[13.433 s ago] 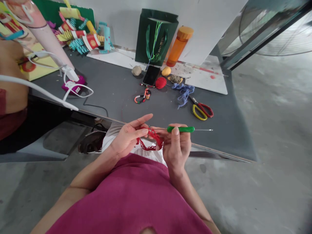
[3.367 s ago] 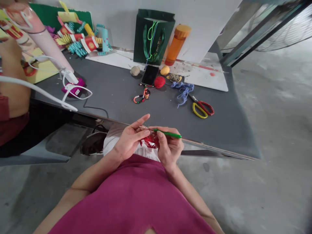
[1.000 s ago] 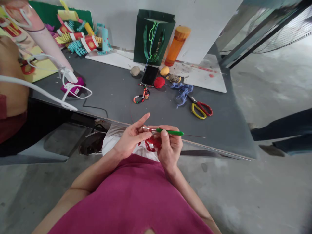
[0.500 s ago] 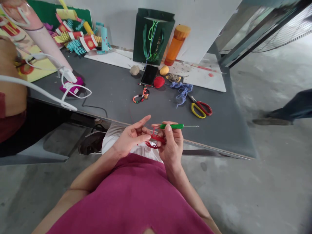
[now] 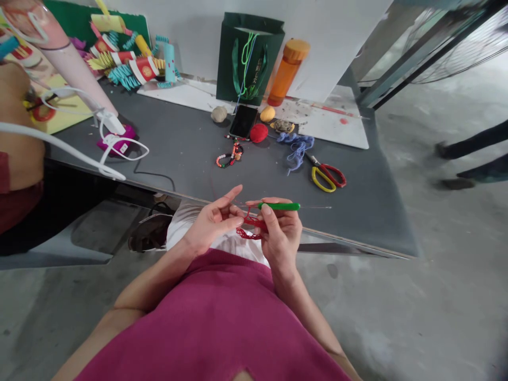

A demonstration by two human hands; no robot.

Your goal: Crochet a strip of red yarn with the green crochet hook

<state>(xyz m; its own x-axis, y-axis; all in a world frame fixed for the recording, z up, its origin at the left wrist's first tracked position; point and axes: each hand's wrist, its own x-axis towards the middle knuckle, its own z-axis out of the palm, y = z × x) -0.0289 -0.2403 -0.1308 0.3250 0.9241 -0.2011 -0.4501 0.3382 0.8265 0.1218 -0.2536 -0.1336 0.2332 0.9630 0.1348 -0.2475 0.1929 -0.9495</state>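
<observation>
My right hand (image 5: 281,227) is closed round the green handle of a crochet hook (image 5: 280,206), whose thin metal ends stick out on both sides. Red crochet work (image 5: 249,233) hangs between my hands, pinched by the thumb and fingers of my left hand (image 5: 216,219). My left index finger is stretched out away from me. A red loop runs up from the work to the hook's left shaft. On the table beyond lies a red yarn ball (image 5: 259,133), close to a beaded bracelet (image 5: 230,156) and a black phone (image 5: 243,122).
Scissors (image 5: 328,177) and tangled blue yarn (image 5: 296,145) lie right of the phone. Behind stand a dark green paper bag (image 5: 250,58) and an orange bottle (image 5: 288,73). White cables (image 5: 123,148) cross the left side, near another person's arm (image 5: 19,132). Someone's legs (image 5: 476,145) show at right.
My right hand and the hook have shifted slightly to the right. The legs at the far right have moved, and a second foot now shows. A blue object has appeared at the upper left.
</observation>
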